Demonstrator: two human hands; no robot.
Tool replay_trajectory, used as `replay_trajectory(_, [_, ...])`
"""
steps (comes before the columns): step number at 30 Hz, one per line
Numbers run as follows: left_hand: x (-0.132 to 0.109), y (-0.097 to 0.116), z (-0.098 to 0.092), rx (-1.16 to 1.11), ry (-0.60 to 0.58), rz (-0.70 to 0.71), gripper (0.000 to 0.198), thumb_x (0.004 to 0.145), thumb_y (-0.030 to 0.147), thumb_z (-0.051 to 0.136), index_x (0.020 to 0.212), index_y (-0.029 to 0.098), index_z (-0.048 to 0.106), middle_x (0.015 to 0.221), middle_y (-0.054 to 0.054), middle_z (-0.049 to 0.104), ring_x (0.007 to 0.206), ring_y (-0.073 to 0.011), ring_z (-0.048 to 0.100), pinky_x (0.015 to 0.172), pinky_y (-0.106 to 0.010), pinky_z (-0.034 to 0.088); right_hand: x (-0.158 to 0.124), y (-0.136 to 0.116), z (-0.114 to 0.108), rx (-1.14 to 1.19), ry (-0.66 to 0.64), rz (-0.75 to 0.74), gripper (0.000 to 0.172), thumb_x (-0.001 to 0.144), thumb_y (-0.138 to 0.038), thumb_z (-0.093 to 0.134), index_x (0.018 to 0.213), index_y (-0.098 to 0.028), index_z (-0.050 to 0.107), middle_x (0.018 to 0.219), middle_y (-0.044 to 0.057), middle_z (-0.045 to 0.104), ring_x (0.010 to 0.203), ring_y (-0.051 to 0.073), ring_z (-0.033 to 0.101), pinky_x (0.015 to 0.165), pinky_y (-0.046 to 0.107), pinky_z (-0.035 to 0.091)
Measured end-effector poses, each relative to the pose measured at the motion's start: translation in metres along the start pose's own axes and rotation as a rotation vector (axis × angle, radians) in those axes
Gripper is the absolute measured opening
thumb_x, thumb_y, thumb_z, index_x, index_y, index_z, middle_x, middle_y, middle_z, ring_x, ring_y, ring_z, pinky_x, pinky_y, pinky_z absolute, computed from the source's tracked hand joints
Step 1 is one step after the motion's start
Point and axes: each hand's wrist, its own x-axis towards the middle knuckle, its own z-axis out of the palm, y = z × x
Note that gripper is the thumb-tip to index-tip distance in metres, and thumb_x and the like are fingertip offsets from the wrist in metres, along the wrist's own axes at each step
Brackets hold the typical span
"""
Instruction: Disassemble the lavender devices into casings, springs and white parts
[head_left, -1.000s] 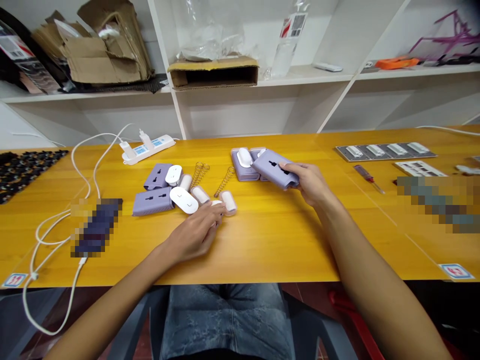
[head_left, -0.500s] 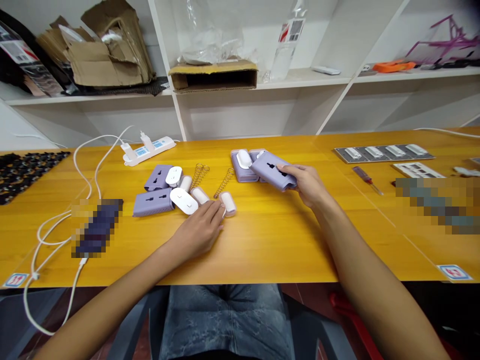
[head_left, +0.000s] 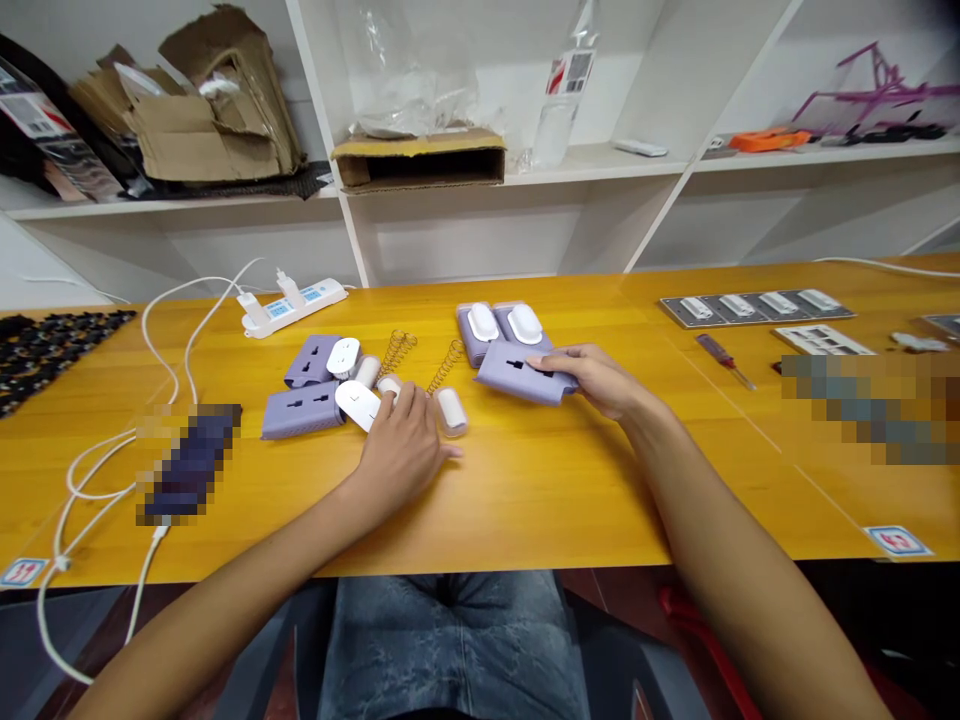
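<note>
Head view: cover (head_left: 521, 377) in your right hand (head_left: 559, 370), long axis running left to right

Your cover is off to the right of the loose parts, just in front of the two purple units (head_left: 478, 350); can't tell if it brushes them. You have it by its right end: one digit lies across the top face at the slots (head_left: 516, 365), the rest go under the near right corner, out of sight. Grip is closed down to the cover's thickness.

Handling, my guess: light, thin, fairly stiff plastic shell; smooth face, so it may slide a bit. Doesn't look fragile, but squeezing the edges could flex it. Best hold is across the short sides near one end, clear of the slots.

Direction: slotted face up. Long axis goes left to right, right end slightly nearer you; the free end points left. The slots sit in line along that axis, one partly under your digit.

Your left hand (head_left: 405, 425) is palm down over the small parts, fingers bent, thumb out to the right. Fingertips are hidden; can't tell what, if anything, you've got. It covers part of a white cap (head_left: 356, 402), with a clear tube (head_left: 452, 412) just right of it and a spring (head_left: 445, 367) behind.
</note>
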Motion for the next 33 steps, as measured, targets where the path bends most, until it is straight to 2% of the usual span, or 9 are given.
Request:
replay_trajectory(2, [0.016, -0.005, -0.017, -0.112, -0.075, 0.009, 0.067, 0.113, 0.062, 0.043, 0.124, 0.003, 0.073, 0.124, -0.026, 0.073, 0.125, -0.0413, 0.064, 0.106, -0.053, 0.050, 0.000, 0.000, 0.001, -0.026, -0.012, 0.005, 0.044, 0.064, -0.052, 0.097, 0.071, -0.016, 0.073, 0.065, 0.004, 0.064, 0.058, 0.014, 0.053, 0.049, 0.029, 0.038])
replay_trajectory(4, [0.041, -0.013, -0.030, -0.196, -0.173, 0.009, 0.056, 0.118, 0.046, 0.032, 0.120, 0.008, 0.074, 0.118, -0.021, 0.075, 0.114, -0.0356, 0.069, 0.099, -0.047, 0.053, 0.000, 0.001, 0.002, -0.039, -0.014, 0.008, 0.046, 0.063, -0.054, 0.098, 0.073, -0.016, 0.074, 0.066, 0.003, 0.064, 0.059, 0.015, 0.053, 0.050, 0.030, 0.038])
replay_trajectory(6, [0.070, -0.024, -0.036, -0.197, -0.290, -0.032, 0.044, 0.115, 0.030, 0.035, 0.133, 0.010, 0.070, 0.123, -0.021, 0.074, 0.114, -0.0341, 0.071, 0.093, -0.043, 0.053, 0.001, 0.001, 0.001, -0.047, -0.004, 0.016, 0.047, 0.062, -0.055, 0.098, 0.074, -0.016, 0.073, 0.066, 0.003, 0.064, 0.059, 0.015, 0.053, 0.051, 0.030, 0.038])
replay_trajectory(10, [0.118, -0.041, -0.027, -0.207, -0.398, 0.018, 0.036, 0.108, 0.028, 0.053, 0.137, 0.023, 0.072, 0.129, -0.015, 0.075, 0.117, -0.0318, 0.072, 0.094, -0.040, 0.054, 0.002, 0.002, -0.002, -0.038, 0.009, 0.036, 0.047, 0.062, -0.054, 0.097, 0.074, -0.016, 0.072, 0.066, 0.003, 0.064, 0.059, 0.014, 0.053, 0.051, 0.030, 0.037])
replay_trajectory(13, [0.131, -0.048, -0.017, -0.177, -0.488, 0.011, 0.031, 0.102, 0.031, 0.064, 0.128, 0.019, 0.077, 0.129, -0.017, 0.077, 0.121, -0.0344, 0.071, 0.098, -0.042, 0.056, 0.003, 0.003, -0.002, -0.028, 0.010, 0.043, 0.046, 0.063, -0.052, 0.098, 0.074, -0.016, 0.072, 0.066, 0.003, 0.065, 0.059, 0.014, 0.053, 0.051, 0.029, 0.037])
replay_trajectory(18, [0.131, -0.065, -0.010, -0.126, -0.544, -0.043, 0.037, 0.091, 0.019, 0.071, 0.128, 0.015, 0.077, 0.134, -0.021, 0.075, 0.125, -0.0365, 0.069, 0.101, -0.043, 0.057, 0.003, 0.004, -0.001, -0.035, -0.010, 0.050, 0.044, 0.066, -0.051, 0.096, 0.077, -0.016, 0.074, 0.066, 0.003, 0.065, 0.058, 0.014, 0.054, 0.050, 0.029, 0.038])
replay_trajectory(24, [0.126, -0.082, -0.007, -0.111, -0.490, -0.110, 0.041, 0.093, 0.019, 0.069, 0.133, 0.012, 0.076, 0.144, -0.025, 0.066, 0.137, -0.0415, 0.058, 0.108, -0.050, 0.052, 0.002, 0.005, 0.005, -0.096, -0.004, 0.064, 0.043, 0.072, -0.053, 0.094, 0.080, -0.015, 0.076, 0.069, 0.006, 0.069, 0.058, 0.015, 0.056, 0.051, 0.030, 0.041])
replay_trajectory(29, [0.108, -0.069, -0.024, -0.160, -0.391, -0.087, 0.042, 0.108, 0.034, 0.053, 0.138, 0.012, 0.073, 0.147, -0.023, 0.061, 0.138, -0.0397, 0.055, 0.113, -0.051, 0.046, 0.000, 0.007, 0.016, -0.188, -0.023, 0.039, 0.043, 0.079, -0.058, 0.089, 0.079, -0.017, 0.073, 0.063, 0.004, 0.067, 0.054, 0.015, 0.056, 0.049, 0.030, 0.041])
replay_trajectory(33, [0.073, -0.042, -0.037, -0.416, -0.369, 0.112, 0.053, 0.113, 0.054, 0.044, 0.133, 0.015, 0.073, 0.140, -0.017, 0.068, 0.131, -0.0350, 0.063, 0.109, -0.045, 0.049, -0.004, 0.009, 0.023, -0.301, -0.106, 0.030, 0.045, 0.085, -0.061, 0.084, 0.076, -0.019, 0.068, 0.059, 0.004, 0.067, 0.050, 0.017, 0.059, 0.050, 0.031, 0.046])
